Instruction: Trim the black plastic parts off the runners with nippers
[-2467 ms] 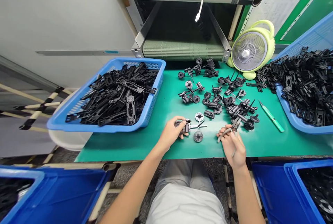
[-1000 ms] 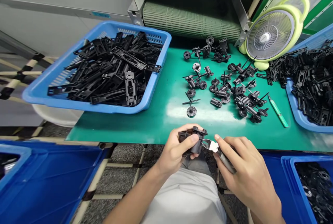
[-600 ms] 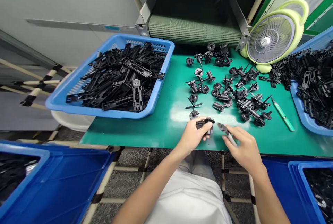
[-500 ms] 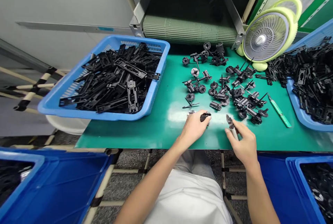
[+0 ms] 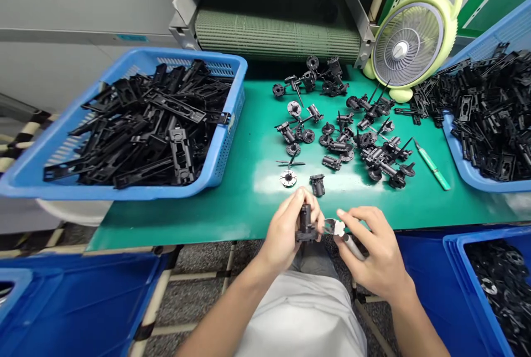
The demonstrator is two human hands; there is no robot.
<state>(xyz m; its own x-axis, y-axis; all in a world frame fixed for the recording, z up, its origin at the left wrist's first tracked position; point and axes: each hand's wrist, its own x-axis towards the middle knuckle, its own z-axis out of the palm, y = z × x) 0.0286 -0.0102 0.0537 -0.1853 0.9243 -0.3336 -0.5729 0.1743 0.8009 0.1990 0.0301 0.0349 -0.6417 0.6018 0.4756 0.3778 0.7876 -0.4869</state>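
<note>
- My left hand [image 5: 286, 229] clenches its fingers [image 5: 299, 200] around a black part [image 5: 306, 224], right at the worktop [image 5: 232, 207] front edge; a loose grip could drop it over that edge.
- My right hand [image 5: 373, 252] grasps snips [image 5: 337, 227], tips just beside the part; a misjudged cut could nick it or my hand.
- Open room lies ahead, before a loose piece [image 5: 317, 184].

The person's left hand [image 5: 286, 229] stands upright, its fingers closed in a firm grip, while the right hand [image 5: 375, 249] angles in just beside it, fingers curled. The left forearm [image 5: 224, 312] and right forearm [image 5: 415, 324] converge toward the wrists.
</note>
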